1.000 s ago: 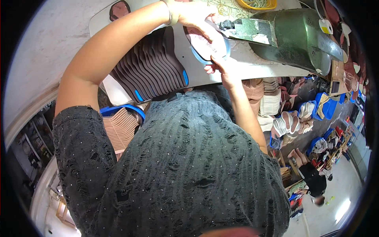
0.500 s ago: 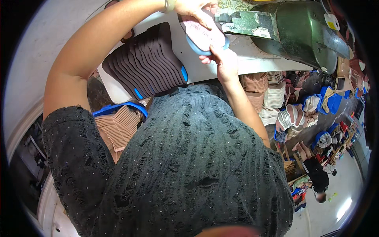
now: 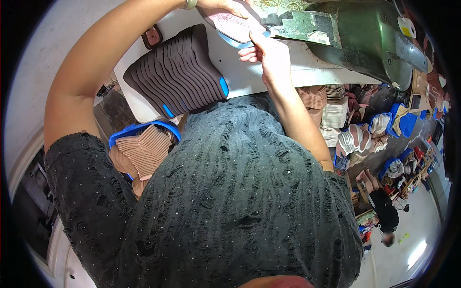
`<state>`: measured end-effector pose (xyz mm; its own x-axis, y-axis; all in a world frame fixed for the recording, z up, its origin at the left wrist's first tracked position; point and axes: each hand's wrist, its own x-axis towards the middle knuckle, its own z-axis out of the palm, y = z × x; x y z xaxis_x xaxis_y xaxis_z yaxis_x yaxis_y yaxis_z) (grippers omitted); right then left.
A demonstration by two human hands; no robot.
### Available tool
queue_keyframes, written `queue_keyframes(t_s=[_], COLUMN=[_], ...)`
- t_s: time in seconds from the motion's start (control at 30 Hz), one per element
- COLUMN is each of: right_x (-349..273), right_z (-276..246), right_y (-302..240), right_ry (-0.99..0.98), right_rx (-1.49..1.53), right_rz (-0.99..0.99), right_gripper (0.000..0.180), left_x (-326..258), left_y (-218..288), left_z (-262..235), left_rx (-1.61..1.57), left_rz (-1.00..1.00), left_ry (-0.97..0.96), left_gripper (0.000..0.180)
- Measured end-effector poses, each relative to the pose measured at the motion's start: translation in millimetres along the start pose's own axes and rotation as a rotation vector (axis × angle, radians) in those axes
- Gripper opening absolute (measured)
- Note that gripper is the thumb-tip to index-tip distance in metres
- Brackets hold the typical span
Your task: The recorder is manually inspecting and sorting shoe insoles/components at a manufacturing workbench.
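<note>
A shoe insole with a pale pink face, dark border and blue edge lies between my hands over the white table. My left hand, reaching in at the top, is closed on its far part; the picture's upper edge cuts off some fingers. At the near end, my right hand pinches the blue edge between thumb and fingers. The insole's right side is at the tip of a green machine's arm; whether they touch I cannot tell. Left of my hands, a row of dark insoles with some blue patches leans on the tabletop.
The green machine body stands on the table's right. Below the left table edge is a blue bin of beige insoles. Stacks of pink and white insoles stand at right, with blue crates beyond. Another person is farther off.
Both hands have shifted the insole left and up, its near end turning beside the machine's arm. My left arm has moved left, showing more of the blue bin and a dark-rimmed reddish object.
</note>
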<state>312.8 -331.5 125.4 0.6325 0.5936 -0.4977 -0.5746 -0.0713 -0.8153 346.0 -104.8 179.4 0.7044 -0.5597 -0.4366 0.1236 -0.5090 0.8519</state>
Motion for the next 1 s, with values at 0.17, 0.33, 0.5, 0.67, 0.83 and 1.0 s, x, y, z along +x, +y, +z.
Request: queue_keyframes(t_s=[0.17,0.33,0.5,0.67,0.83,1.0], right_x=[1.5,3.4,1.5,-0.6,-8.0,-1.2], right_z=[-4.8,-15.6,-23.0,-28.5,-21.7,-19.6], right_y=[-6.3,-9.0,-11.6,-13.2,-7.8,-5.0], right_ry=[0.028,0.028,0.026,0.014,-0.073,-0.029], right_rx=[-0.061,-0.126,-0.184,-0.276,-0.172,-0.101], right_rz=[-0.012,-0.084,-0.233,-0.199,0.025,-0.007], right_gripper=[0.029,0.026,0.021,0.022,0.028,0.025], left_x=[-8.5,-14.6,-19.3,-14.4,-13.9,-11.2], left_y=[-4.3,-2.4,14.6,12.8,21.8,35.9], left_z=[20.5,52.0,71.1,92.0,101.1,104.7], left_rx=[-0.003,-0.240,-0.166,-0.491,-0.799,-1.088], left_rz=[0.219,0.201,-0.176,0.020,0.106,0.139], left_ry=[0.238,0.400,0.547,0.665,0.740,0.732], left_gripper=[0.038,0.034,0.037,0.033,0.033,0.031])
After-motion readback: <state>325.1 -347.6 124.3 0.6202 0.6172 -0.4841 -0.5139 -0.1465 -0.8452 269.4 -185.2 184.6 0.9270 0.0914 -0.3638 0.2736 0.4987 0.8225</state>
